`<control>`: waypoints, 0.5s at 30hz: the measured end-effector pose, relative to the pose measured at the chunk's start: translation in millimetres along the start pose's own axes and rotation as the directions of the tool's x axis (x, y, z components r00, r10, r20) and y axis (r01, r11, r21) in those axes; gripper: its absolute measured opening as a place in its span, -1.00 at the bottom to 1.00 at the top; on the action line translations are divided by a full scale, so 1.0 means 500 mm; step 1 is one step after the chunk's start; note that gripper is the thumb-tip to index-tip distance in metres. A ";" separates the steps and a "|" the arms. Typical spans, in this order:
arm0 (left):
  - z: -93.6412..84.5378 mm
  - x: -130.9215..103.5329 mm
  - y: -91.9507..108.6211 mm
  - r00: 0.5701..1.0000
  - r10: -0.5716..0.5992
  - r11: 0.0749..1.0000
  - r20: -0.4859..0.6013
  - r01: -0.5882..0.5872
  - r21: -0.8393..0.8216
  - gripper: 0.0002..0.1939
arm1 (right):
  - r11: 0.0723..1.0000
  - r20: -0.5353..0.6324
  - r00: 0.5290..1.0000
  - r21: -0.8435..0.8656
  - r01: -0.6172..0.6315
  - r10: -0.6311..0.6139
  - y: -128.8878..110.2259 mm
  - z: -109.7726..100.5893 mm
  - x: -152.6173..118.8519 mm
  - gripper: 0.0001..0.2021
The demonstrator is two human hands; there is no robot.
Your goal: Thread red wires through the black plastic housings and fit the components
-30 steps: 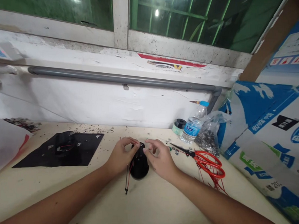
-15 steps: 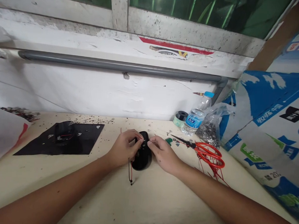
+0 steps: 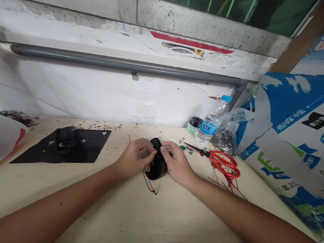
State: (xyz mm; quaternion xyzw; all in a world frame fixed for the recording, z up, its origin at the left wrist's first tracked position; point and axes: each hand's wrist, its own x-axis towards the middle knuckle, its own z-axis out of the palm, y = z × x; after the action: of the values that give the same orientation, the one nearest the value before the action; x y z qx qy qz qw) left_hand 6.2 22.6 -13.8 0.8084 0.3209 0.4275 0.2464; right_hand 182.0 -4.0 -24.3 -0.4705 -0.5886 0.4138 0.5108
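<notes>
Black glossy housing [image 3: 158, 169], one: set on the pale worktop [image 3: 113, 213], between the two hands. Just changed: the free ends of its two leads, red [image 3: 150, 181] and black [image 3: 147, 183], have been shifted from its left side and now lie in front of it. By judgement, only a small adjustment is meant by this, since the work is kept at the housing's far end.

Left hand [image 3: 134, 158], one: a thin red wire is pinched between thumb and forefinger. Right hand [image 3: 179, 165], one: thumb and forefinger are drawn close together at the housing's far right edge; whether anything is gripped cannot be told.

Also listed: one similar black housing [image 3: 68, 138], laid on one black sheet [image 3: 91, 147]; one pair of red-handled scissors [image 3: 210, 154]; one water bottle [image 3: 209, 127]; two tape rolls, black [image 3: 196, 120] and green [image 3: 192, 128]; one clear bag of small metal parts [image 3: 224, 137]. Red wire offcuts [image 3: 230, 181]: several, uncounted.
</notes>
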 end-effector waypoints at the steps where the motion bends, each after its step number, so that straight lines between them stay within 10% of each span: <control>1: -0.001 0.000 0.003 1.000 0.009 1.000 0.006 -0.009 0.001 -0.84 | 1.000 -0.004 1.000 -0.002 -0.001 0.001 0.000 0.000 -0.001 -0.67; 15: 0.013 -0.005 0.006 0.997 0.079 0.997 -0.021 -0.079 -0.014 -0.81 | 0.996 -0.058 0.998 0.086 0.018 -0.013 -0.004 0.000 -0.002 -0.65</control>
State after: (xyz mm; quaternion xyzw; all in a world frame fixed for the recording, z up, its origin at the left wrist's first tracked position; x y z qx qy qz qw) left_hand 11.5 17.9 -16.2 0.8143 0.2879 0.4474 0.2320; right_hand 181.6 -5.5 -22.9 -0.4550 -0.5588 0.4216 0.5504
